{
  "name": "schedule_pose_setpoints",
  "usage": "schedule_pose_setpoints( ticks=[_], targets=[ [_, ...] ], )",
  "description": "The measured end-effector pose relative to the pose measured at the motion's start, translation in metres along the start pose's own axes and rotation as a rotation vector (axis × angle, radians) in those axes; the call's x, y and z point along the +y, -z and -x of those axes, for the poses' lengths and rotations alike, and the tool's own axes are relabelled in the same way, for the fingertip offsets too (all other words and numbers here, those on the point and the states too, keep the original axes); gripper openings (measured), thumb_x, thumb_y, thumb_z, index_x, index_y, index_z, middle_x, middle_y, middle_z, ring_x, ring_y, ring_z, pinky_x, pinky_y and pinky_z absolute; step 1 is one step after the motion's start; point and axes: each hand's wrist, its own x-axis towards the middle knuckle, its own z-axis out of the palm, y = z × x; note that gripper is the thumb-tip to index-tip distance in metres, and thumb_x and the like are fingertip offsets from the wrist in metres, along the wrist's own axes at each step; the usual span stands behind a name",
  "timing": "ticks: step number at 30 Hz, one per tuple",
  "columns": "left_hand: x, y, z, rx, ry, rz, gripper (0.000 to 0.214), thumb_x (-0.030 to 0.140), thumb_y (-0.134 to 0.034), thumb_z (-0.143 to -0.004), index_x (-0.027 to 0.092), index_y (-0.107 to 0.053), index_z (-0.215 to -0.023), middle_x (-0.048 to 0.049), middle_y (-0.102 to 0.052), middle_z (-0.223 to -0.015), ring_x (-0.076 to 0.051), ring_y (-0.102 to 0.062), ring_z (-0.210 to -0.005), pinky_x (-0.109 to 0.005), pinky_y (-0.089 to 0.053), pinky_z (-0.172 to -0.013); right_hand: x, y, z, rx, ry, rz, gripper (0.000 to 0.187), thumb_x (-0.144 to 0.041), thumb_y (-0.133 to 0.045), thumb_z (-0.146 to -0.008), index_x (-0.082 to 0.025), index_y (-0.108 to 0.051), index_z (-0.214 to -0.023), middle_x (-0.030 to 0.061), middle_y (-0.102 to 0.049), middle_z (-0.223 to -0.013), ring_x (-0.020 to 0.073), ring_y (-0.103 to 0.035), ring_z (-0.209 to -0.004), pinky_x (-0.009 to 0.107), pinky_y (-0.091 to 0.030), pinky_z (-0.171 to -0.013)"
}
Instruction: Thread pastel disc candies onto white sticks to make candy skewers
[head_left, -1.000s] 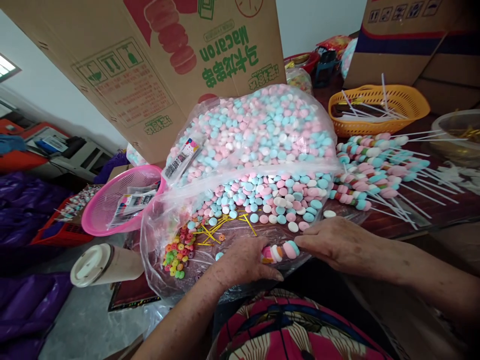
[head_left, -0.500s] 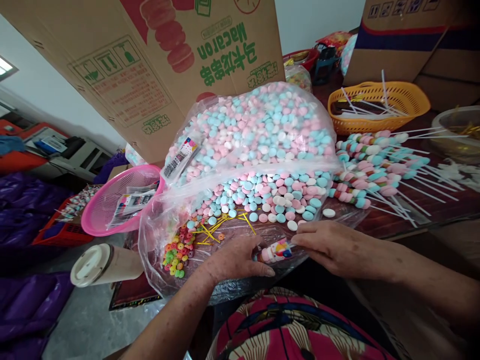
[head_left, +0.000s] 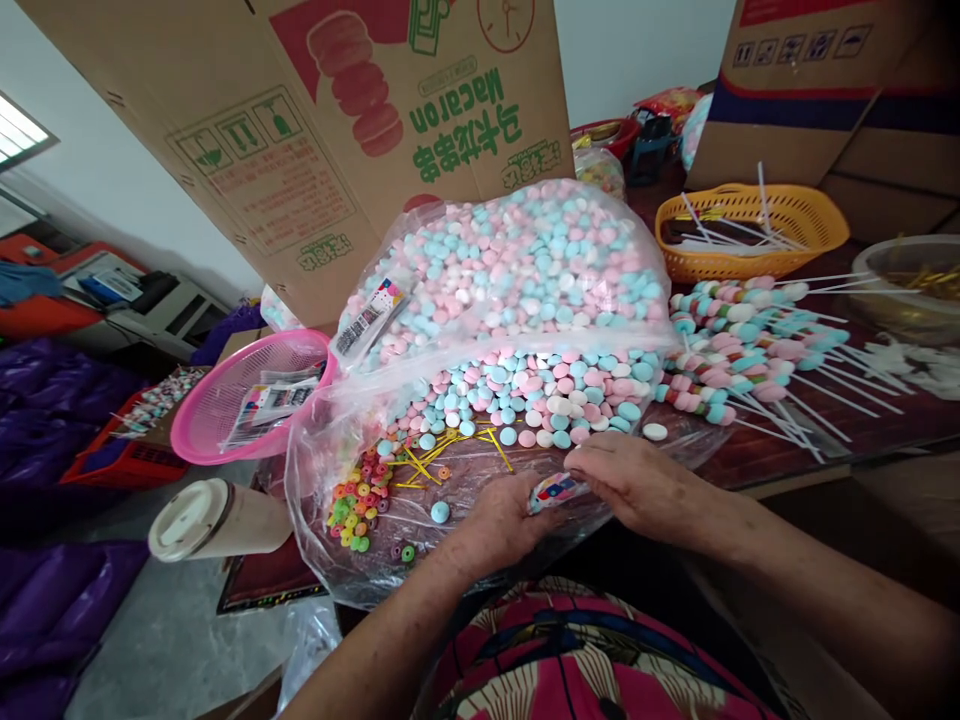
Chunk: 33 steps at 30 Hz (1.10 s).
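Between my two hands, low over the clear plastic, is a candy skewer in a printed wrapper (head_left: 553,490), much of it covered by my fingers. My left hand (head_left: 501,518) is closed around its left end, while my right hand (head_left: 637,485) pinches the other end. Just beyond the fingers lie loose pink, blue and white candies (head_left: 559,405), spilling from a big clear bag (head_left: 525,260). Gold twist ties (head_left: 427,465) and colourful ring candies (head_left: 360,505) are scattered left of my hands. One blue candy (head_left: 440,512) sits alone beside my left wrist.
Finished-looking candy skewers (head_left: 750,350) are piled at the right, below a yellow basket (head_left: 742,262) of sticks. At the left are a pink basket (head_left: 202,435) with printed wrappers and a lidded cup (head_left: 247,520). A large cardboard box (head_left: 420,90) stands behind the bag.
My hands have come closer together around the wrapped skewer, covering more of it. Left hand has shifted, and the blue candy and two ring candies now show near its wrist. The view has tilted slightly.
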Motion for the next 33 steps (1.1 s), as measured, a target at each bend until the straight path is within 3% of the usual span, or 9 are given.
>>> schedule_pose_setpoints(
  ticks=[5, 8, 12, 18, 22, 25, 29, 31, 33],
  targets=[
    [0.002, 0.014, 0.008, -0.193, 0.048, 0.254, 0.041, 0.052, -0.059, -0.080, 0.018, -0.064, -0.101, -0.0015, -0.064, -0.081, -0.013, -0.053, -0.065, -0.023, -0.044, -0.058, 0.004, 0.006, 0.001, -0.025, -0.065, -0.073, 0.030, -0.020, -0.035, -0.094, -0.017, -0.059, -0.077, 0.0050, -0.062, -0.073, 0.0172, -0.056, -0.070, 0.027, -0.041, -0.065],
    [0.004, 0.017, 0.011, -0.227, 0.141, 0.374, 0.041, 0.055, -0.050, -0.084, 0.016, -0.064, -0.086, -0.0003, -0.059, -0.071, -0.010, -0.047, -0.056, -0.020, -0.037, -0.050, 0.002, 0.008, -0.002, -0.023, -0.058, -0.059, 0.032, -0.021, -0.033, -0.094, -0.017, -0.057, -0.073, 0.0048, -0.061, -0.071, 0.0172, -0.054, -0.069, 0.027, -0.039, -0.064],
    [0.002, 0.000, 0.010, -0.062, 0.217, 0.442, 0.044, 0.058, -0.057, -0.077, 0.015, -0.056, -0.066, 0.0026, -0.049, -0.057, -0.008, -0.042, -0.049, -0.019, -0.031, -0.045, -0.007, 0.002, -0.009, 0.013, -0.053, -0.048, 0.028, -0.018, -0.036, -0.091, -0.016, -0.059, -0.075, 0.0068, -0.061, -0.072, 0.0185, -0.055, -0.071, 0.029, -0.041, -0.066],
    [0.003, -0.015, 0.008, 0.205, 0.212, 0.504, 0.042, 0.059, -0.049, -0.081, 0.018, -0.051, -0.073, 0.0044, -0.046, -0.058, -0.008, -0.036, -0.046, -0.020, -0.030, -0.045, -0.003, -0.006, -0.001, 0.209, -0.368, -0.661, 0.046, -0.040, -0.045, -0.090, -0.015, -0.043, -0.129, 0.0007, -0.061, -0.078, 0.0148, -0.057, -0.068, 0.025, -0.045, -0.061],
    [0.011, -0.014, 0.009, 0.253, -0.026, 0.303, 0.037, 0.052, -0.051, -0.083, 0.017, -0.057, -0.074, -0.0005, -0.054, -0.071, -0.015, -0.048, -0.071, -0.027, -0.040, -0.070, -0.017, -0.027, 0.003, 0.060, -0.486, -0.908, 0.030, -0.047, -0.057, -0.078, -0.018, -0.056, -0.083, -0.0045, -0.051, -0.057, 0.0115, -0.048, -0.049, 0.023, -0.038, -0.046],
    [0.014, -0.010, 0.011, 0.063, -0.050, 0.427, 0.040, 0.053, -0.049, -0.085, 0.015, -0.060, -0.079, -0.0041, -0.058, -0.075, -0.016, -0.050, -0.072, -0.027, -0.040, -0.069, -0.036, -0.037, 0.001, 0.095, -0.565, -1.028, 0.029, -0.049, -0.048, -0.080, -0.021, -0.047, -0.071, -0.0059, -0.046, -0.049, 0.0109, -0.044, -0.040, 0.023, -0.035, -0.040],
    [0.014, -0.001, 0.016, -0.216, 0.143, 0.568, 0.046, 0.060, -0.059, -0.074, 0.015, -0.062, -0.082, -0.0033, -0.059, -0.070, -0.012, -0.049, -0.057, -0.023, -0.036, -0.051, -0.038, -0.032, -0.002, 0.046, -0.450, -0.881, 0.026, -0.044, -0.048, -0.081, -0.021, -0.049, -0.069, -0.0040, -0.051, -0.051, 0.0117, -0.047, -0.043, 0.023, -0.037, -0.042],
    [0.016, 0.002, 0.016, -0.167, 0.248, 0.519, 0.043, 0.059, -0.060, -0.073, 0.017, -0.061, -0.081, -0.0001, -0.057, -0.065, -0.010, -0.046, -0.051, -0.021, -0.032, -0.046, -0.030, -0.026, -0.002, 0.108, -0.420, -0.672, 0.030, -0.042, -0.048, -0.083, -0.020, -0.050, -0.062, -0.0017, -0.053, -0.053, 0.0126, -0.050, -0.049, 0.024, -0.038, -0.046],
    [0.021, 0.002, 0.014, -0.088, 0.279, 0.430, 0.038, 0.054, -0.053, -0.079, 0.017, -0.059, -0.072, 0.0012, -0.054, -0.060, -0.010, -0.044, -0.050, -0.021, -0.031, -0.045, -0.021, -0.020, -0.001, 0.308, -0.423, -0.399, 0.032, -0.037, -0.044, -0.087, -0.019, -0.054, -0.063, 0.0012, -0.058, -0.058, 0.0147, -0.054, -0.058, 0.026, -0.042, -0.054]
  ],
)
